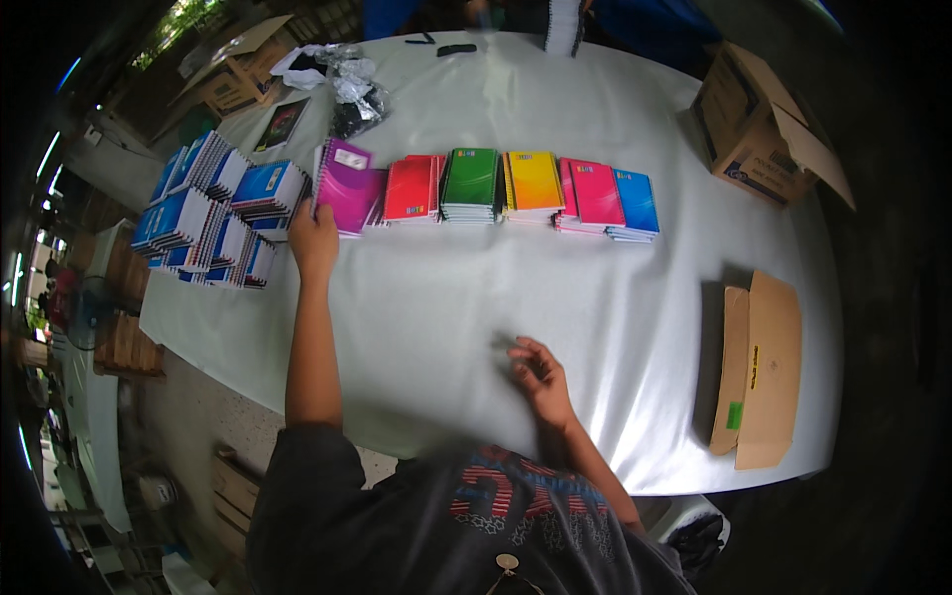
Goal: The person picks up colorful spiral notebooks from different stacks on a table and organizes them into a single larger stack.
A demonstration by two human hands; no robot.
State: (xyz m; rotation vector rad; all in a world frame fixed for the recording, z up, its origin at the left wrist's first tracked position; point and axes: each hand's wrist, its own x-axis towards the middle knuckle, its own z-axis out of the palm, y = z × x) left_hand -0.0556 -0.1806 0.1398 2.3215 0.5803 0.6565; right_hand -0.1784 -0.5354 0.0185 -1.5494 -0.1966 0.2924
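A purple spiral notebook (342, 198) is gripped at its lower left corner by my left hand (313, 238), beside the left end of a row of notebook stacks. Running rightward, the row has a red stack (409, 188), a green stack (470, 178), a yellow stack (534, 180), a pink stack (598, 193) and a blue stack (639, 201). More purple notebooks show partly behind the held one. My right hand (540, 379) hovers over the near middle of the table, fingers loosely bent and apart, with nothing in it.
Piled blue spiral notebooks (188, 213) crowd the table's left side. An open carton (759, 129) stands far right, and a flattened cardboard box (769, 372) lies near right. Clear plastic wrapping (357, 89) and another carton (243, 84) sit far left. White cloth (426, 307) covers the table.
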